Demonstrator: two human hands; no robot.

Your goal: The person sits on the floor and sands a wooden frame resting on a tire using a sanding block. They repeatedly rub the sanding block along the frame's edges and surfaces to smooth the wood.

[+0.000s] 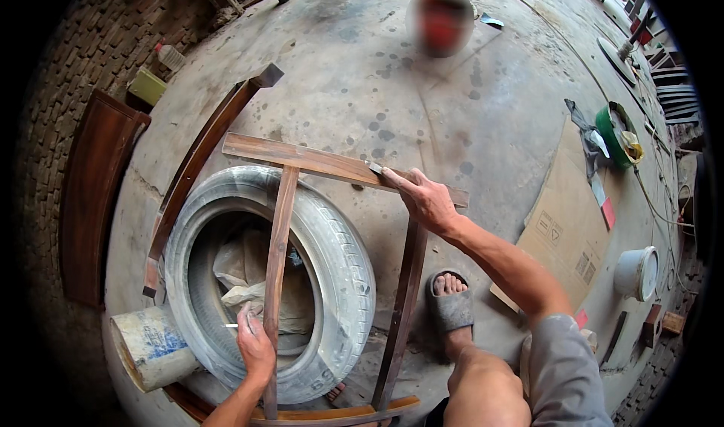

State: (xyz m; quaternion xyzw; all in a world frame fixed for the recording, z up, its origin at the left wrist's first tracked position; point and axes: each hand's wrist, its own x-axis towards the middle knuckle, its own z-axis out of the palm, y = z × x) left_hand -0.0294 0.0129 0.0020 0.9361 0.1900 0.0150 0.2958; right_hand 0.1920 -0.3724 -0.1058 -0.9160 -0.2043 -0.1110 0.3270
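A brown wooden frame lies over a dusty grey tyre, its far rail crossing beyond the tyre. My right hand is closed at the right part of that rail. Its fingertips pinch a small flat grey piece against the wood; its exact kind is unclear. My left hand is closed beside the frame's middle bar, above the tyre's hole. A thin white stick, like a cigarette, sticks out between its fingers. Whether this hand also grips the bar is hidden. Crumpled pale sheeting lies inside the tyre.
A curved dark wooden piece leans at the tyre's left, with a stained bucket lying nearby. A wooden panel stands by the brick wall. Flattened cardboard, a green tub and a white bucket are at the right.
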